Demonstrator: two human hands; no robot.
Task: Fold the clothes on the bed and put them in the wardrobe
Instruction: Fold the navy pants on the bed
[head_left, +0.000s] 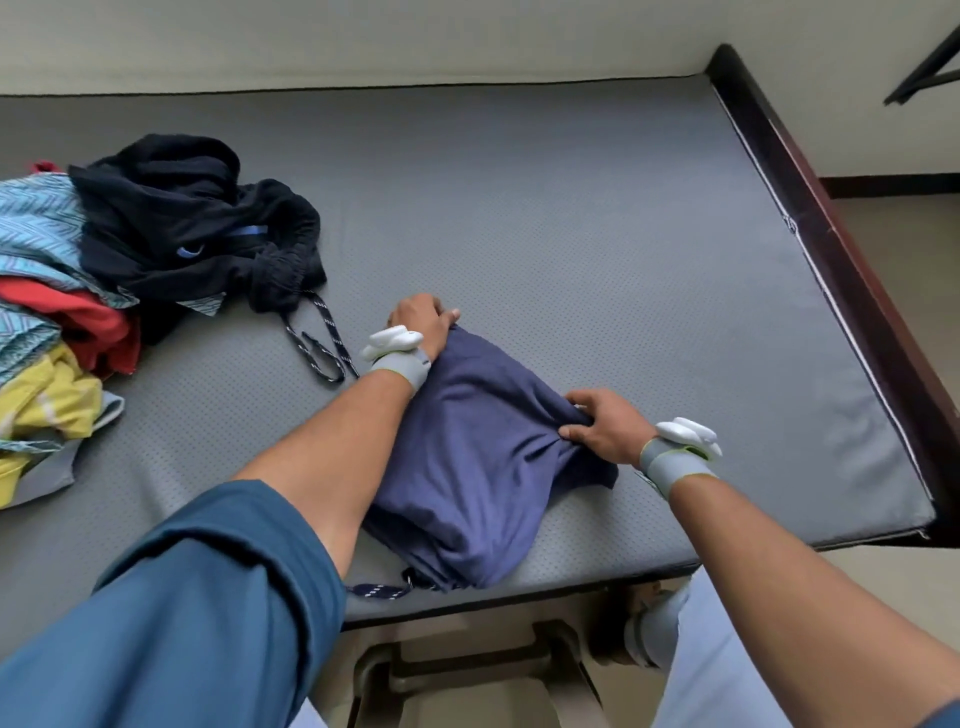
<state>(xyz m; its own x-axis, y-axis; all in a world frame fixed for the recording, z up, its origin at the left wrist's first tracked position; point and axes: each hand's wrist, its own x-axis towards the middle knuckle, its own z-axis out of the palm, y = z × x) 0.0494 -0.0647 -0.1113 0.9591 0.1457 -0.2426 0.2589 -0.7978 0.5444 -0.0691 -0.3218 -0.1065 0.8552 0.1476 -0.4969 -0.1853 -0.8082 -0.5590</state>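
A dark blue garment (478, 457) lies partly folded on the grey mattress (597, 218), near its front edge. My left hand (423, 319) grips the garment's far corner. My right hand (608, 423) pinches a bunched fold on its right side. A dotted drawstring (376, 590) sticks out from under the garment at the front. A heap of unfolded clothes lies at the left: a black garment (182, 218) with a dotted cord, a light blue patterned one (36, 228), a red one (88, 322) and a yellow one (52, 395). No wardrobe is in view.
The dark wooden bed frame (841, 249) runs along the mattress's right side. A cream wall (363, 36) stands behind the bed. A low stool or frame (467, 665) sits on the floor under the front edge, between my legs.
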